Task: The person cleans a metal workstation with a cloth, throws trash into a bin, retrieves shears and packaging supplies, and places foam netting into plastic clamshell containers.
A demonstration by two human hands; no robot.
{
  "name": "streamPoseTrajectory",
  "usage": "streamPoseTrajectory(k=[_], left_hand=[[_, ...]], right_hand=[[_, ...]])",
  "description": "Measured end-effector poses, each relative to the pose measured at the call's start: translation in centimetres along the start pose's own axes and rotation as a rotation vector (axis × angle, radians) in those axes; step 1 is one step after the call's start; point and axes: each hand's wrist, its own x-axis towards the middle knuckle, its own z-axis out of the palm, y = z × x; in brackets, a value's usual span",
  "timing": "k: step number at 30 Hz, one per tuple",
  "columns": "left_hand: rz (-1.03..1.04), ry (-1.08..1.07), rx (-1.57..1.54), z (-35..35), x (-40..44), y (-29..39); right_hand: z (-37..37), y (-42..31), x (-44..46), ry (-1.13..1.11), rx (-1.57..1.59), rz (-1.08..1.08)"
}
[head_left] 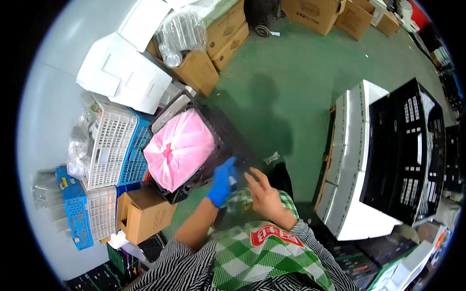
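Note:
A pink plastic bag (180, 148), bulging and gathered into a knot at its middle, lies on a black plastic crate (167, 119) on the left. My left hand (222, 183), in a blue glove, is just right of the bag and apart from it. Its fingers stretch forward, slightly blurred, and a small pale patch beside them is too unclear to name. My right hand (267, 198) is bare, in front of the green checked apron (252, 252). Its fingers are apart, with nothing visible in them.
White and blue crates (114, 140) are stacked along the left wall, with an open cardboard box (148, 213) before them. White foam boxes (352, 131) and a black crate (405, 153) stand at right. Cardboard boxes (310, 14) line the back of the green floor (310, 63).

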Motion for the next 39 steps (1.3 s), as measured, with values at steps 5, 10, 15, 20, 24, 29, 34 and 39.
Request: streamPoseTrajectory(k=[5, 10, 15, 20, 24, 29, 34, 39], left_hand=[[0.481, 0.511, 1.567, -3.8, 3.9, 4.0], [0.533, 0.459, 1.779, -5.4, 6.0, 3.7], [0.534, 0.501, 1.713, -4.6, 6.8, 4.1], [0.537, 0.579, 1.656, -3.6, 9.5, 6.8], [0.466, 0.64, 1.664, -2.5, 12.0, 10.2], [0.404, 0.732, 1.618, -3.5, 15.9, 14.0], [0.436, 0.782, 1.57, -5.0, 19.4, 17.5], [0.682, 0.462, 1.871, -11.8, 23.0, 20.1]], right_hand=[[-5.6, 8.3, 3.2, 0.095, 0.043, 0.14], [-9.0, 15.8, 2.1, 0.012, -0.098, 0.217], [-12.4, 19.4, 1.1, -0.024, -0.188, 0.377], [-14.5, 21.8, 2.3, -0.011, -0.213, 0.361], [-16.0, 22.2, 2.6, -0.001, -0.217, 0.406], [-15.6, 24.5, 0.0, 0.072, -0.22, 0.568], [-11.1, 27.6, -3.0, 0.125, -0.121, 0.798], [0.3, 39.2, -4.4, 0.049, 0.032, 1.101]])
